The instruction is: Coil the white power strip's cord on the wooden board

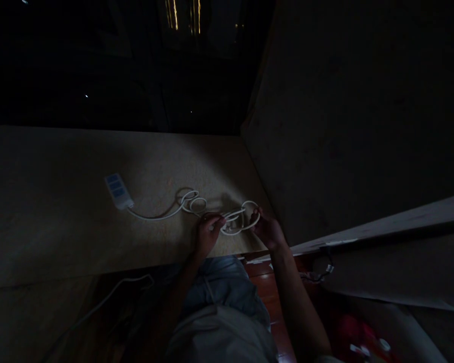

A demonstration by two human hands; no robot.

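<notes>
A white power strip (118,191) with blue sockets lies on a speckled table (60,222) in dim light. Its white cable (162,214) runs right into loose loops (192,201) and a tangle near the table's front edge. My left hand (208,233) is closed in a pinch on the cable at the left of the tangle. My right hand (267,228) is closed on a loop (249,206) at its right end. Both hands sit just above the table's front right corner.
A large board (355,126) leans upright to the right of the table. Another board (393,217) slants across the lower right. A second white cable (109,297) trails over the dark floor at lower left. Red objects (357,335) lie at lower right.
</notes>
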